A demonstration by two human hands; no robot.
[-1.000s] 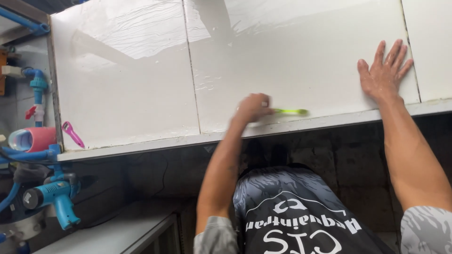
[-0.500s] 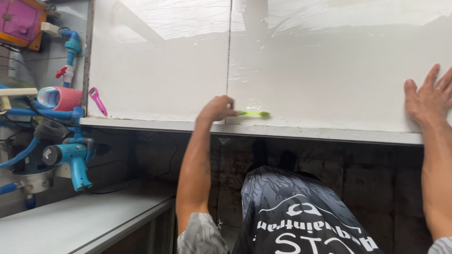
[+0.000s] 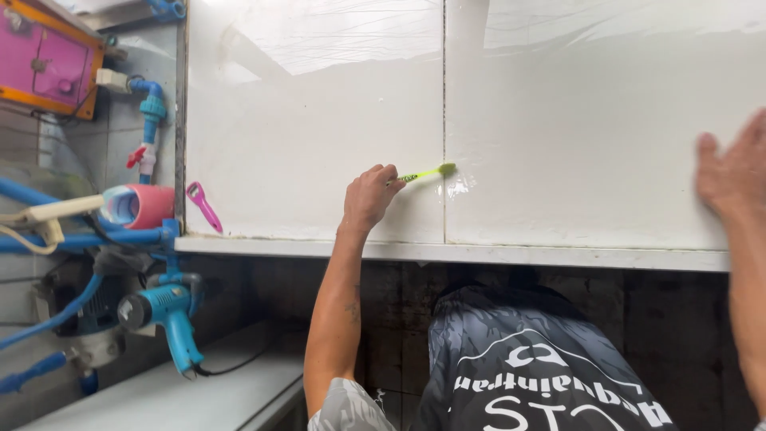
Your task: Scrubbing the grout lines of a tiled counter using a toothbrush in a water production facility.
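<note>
Your left hand point(image 3: 369, 194) pinches a slim yellow-green plastic brush point(image 3: 428, 172), bristles on the seam between glossy white wall panels point(image 3: 311, 136). Your right hand point(image 3: 732, 172) presses spread, flat on the right panel, near the frame edge.

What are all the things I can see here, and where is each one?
toothbrush: one, yellow-green, held at the seam between the panels
white panels: two, glossy, side by side above a ledge
pink scraper: one, leaning on the ledge, left
power tool: one, blue, lower left
blue pipes: several, far left
pink box: one, orange-framed, top left
left hand: grips the toothbrush
right hand: flat on the right panel, blurred
</note>
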